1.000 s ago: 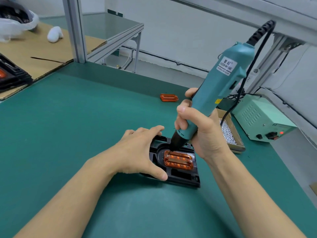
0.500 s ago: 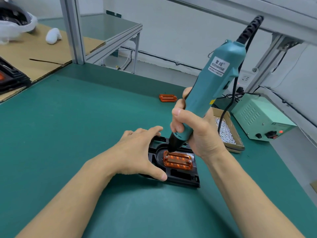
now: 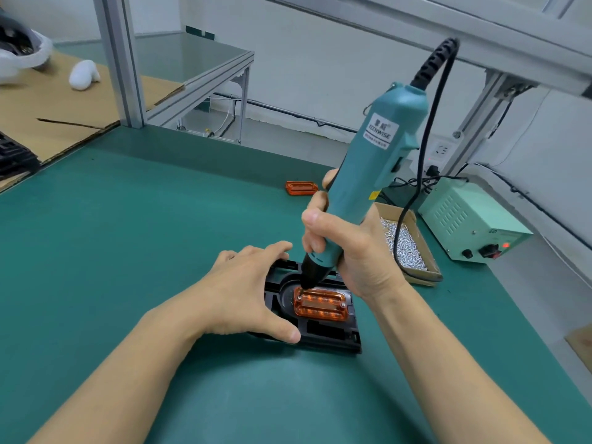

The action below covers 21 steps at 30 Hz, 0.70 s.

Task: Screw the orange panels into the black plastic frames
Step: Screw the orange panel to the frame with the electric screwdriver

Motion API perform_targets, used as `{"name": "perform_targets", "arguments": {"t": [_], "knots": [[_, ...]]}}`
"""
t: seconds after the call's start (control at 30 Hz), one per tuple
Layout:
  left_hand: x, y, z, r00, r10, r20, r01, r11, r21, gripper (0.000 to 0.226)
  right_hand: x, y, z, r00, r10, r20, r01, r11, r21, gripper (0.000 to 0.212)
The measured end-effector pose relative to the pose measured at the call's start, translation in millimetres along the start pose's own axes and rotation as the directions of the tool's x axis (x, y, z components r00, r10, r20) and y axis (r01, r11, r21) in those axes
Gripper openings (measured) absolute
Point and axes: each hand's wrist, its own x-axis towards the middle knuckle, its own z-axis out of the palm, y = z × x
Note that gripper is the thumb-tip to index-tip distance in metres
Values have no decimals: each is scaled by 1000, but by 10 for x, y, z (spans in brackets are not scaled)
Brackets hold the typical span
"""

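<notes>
Currently the electric screwdriver (image 3: 368,184) is clamped in the right hand (image 3: 355,251); the black frame (image 3: 323,334) with the orange panel (image 3: 321,305), mid-worktop toward the right edge, is pinned under the flat, spread left hand (image 3: 243,293). Tilted bit: cam-out or a cross-threaded screw is risked.

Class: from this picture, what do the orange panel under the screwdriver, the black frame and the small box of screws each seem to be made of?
Orange panel: see-through plastic, glossy; it glows and shows highlights.
Black frame: opaque moulded plastic, fairly matt, with ribs and pockets.
Box: brown cardboard, dull, with thin folded walls.
Screws: probably metal, silvery and shiny.
</notes>
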Motion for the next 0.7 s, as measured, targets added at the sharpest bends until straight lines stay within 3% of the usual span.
{"name": "perform_targets", "arguments": {"t": [0.7], "knots": [[52, -87, 39, 1000, -17, 8, 17, 999, -31, 123, 1, 23, -6, 999, -11, -51, 8, 999, -53, 25]]}}
